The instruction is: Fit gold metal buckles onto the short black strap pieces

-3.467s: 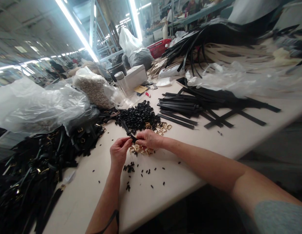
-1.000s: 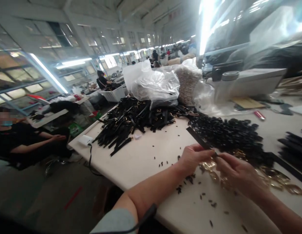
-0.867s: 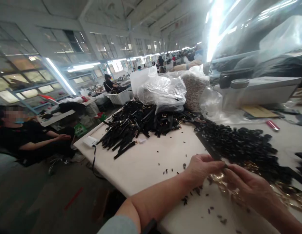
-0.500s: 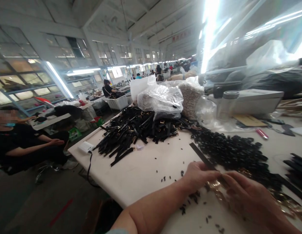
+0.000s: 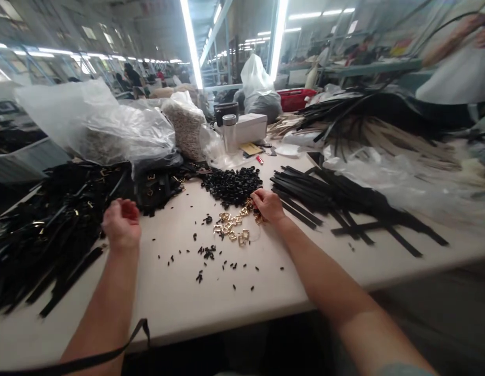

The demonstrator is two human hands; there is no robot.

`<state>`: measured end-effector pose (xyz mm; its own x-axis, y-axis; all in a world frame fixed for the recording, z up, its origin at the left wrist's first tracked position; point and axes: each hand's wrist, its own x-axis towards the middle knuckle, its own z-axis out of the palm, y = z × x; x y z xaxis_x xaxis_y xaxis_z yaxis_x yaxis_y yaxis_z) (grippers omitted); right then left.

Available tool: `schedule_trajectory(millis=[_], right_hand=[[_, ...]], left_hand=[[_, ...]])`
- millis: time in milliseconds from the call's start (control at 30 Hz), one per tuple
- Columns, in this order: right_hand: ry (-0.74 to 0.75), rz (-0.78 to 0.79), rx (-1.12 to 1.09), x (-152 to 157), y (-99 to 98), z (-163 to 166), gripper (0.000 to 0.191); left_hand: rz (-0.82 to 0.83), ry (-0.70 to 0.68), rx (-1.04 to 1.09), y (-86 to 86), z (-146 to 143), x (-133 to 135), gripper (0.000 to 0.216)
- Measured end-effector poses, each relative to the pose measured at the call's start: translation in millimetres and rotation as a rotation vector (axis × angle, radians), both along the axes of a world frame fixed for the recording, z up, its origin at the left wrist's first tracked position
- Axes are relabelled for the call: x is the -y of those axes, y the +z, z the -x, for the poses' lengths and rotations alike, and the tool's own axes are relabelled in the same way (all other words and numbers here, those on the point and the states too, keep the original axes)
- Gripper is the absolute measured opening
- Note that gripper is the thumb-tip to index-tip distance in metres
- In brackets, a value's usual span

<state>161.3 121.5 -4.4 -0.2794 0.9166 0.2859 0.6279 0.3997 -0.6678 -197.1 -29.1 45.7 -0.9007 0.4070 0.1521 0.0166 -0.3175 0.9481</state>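
Note:
My left hand (image 5: 122, 224) is raised beside a heap of black straps with gold buckles (image 5: 76, 214); its fingers are loosely curled, apart from the thumb, with nothing seen in them. At the table's middle, my right hand (image 5: 268, 205) has its fingertips pinched together where loose gold buckles (image 5: 227, 225) meet a pile of small black loops (image 5: 232, 185). What lies between those fingertips is too small to make out. Small black bits (image 5: 208, 253) are scattered on the tabletop between my arms. A thin black strap (image 5: 109, 356) crosses in front of my left forearm.
Flat black strips (image 5: 305, 190) lie to the right, beside crumpled clear plastic (image 5: 387, 177). Behind the piles stand stuffed plastic bags (image 5: 128, 130), a clear bottle (image 5: 229, 133) and a white box (image 5: 252, 127). Another person's arm (image 5: 450, 44) shows at the upper right.
My view has swung to the right. My hands, together on a black strip before, are now far apart: left by the strap heap, right at the buckles.

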Motion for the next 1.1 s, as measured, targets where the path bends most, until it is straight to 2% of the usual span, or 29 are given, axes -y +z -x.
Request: schedule_trajectory(millis=[100, 167, 267, 333, 400, 500, 600, 733, 900, 1000, 1100], right_hand=[[0.009, 0.010, -0.065, -2.1, -5.8, 1.1, 0.024], [0.013, 0.022, -0.109, -3.8, -8.1, 0.7, 0.023], [0.017, 0.019, -0.135, -5.5, -9.4, 0.1, 0.022], [0.015, -0.007, -0.113, -6.0, -9.3, 0.3, 0.023], [0.010, -0.037, -0.086, -6.0, -8.8, 0.8, 0.023], [-0.028, -0.088, -0.048, -5.0, -5.9, 0.2, 0.025], [-0.113, -0.149, 0.019, -4.8, 1.0, -5.1, 0.026], [-0.268, -0.222, 0.130, -11.9, 16.8, -26.1, 0.029], [-0.495, -0.132, 0.299, -20.6, 37.4, -60.6, 0.031], [-0.466, -0.007, 0.440, -22.2, 37.0, -66.4, 0.028], [-0.391, 0.098, 0.573, -23.8, 27.7, -61.7, 0.024]], left_hand=[[0.138, -0.312, 0.013, -29.0, -42.1, -2.8, 0.026], [0.249, -0.476, -0.160, -43.7, -70.6, -9.9, 0.031], [0.438, -0.662, -0.567, -50.8, -98.2, -20.3, 0.027], [0.553, -0.716, -0.859, -49.4, -106.5, -24.7, 0.022], [0.634, -0.702, -1.079, -47.6, -110.5, -27.0, 0.018], [0.718, -0.664, -1.231, -46.9, -113.9, -27.7, 0.016], [0.750, -0.609, -1.221, -47.0, -117.1, -26.9, 0.018], [0.640, -0.496, -1.091, -47.5, -122.1, -27.1, 0.027], [0.476, -0.444, -0.975, -49.1, -130.0, -27.6, 0.031], [0.430, -0.439, -0.877, -51.1, -131.3, -27.2, 0.030], [0.431, -0.485, -0.692, -52.4, -132.0, -26.8, 0.034]])
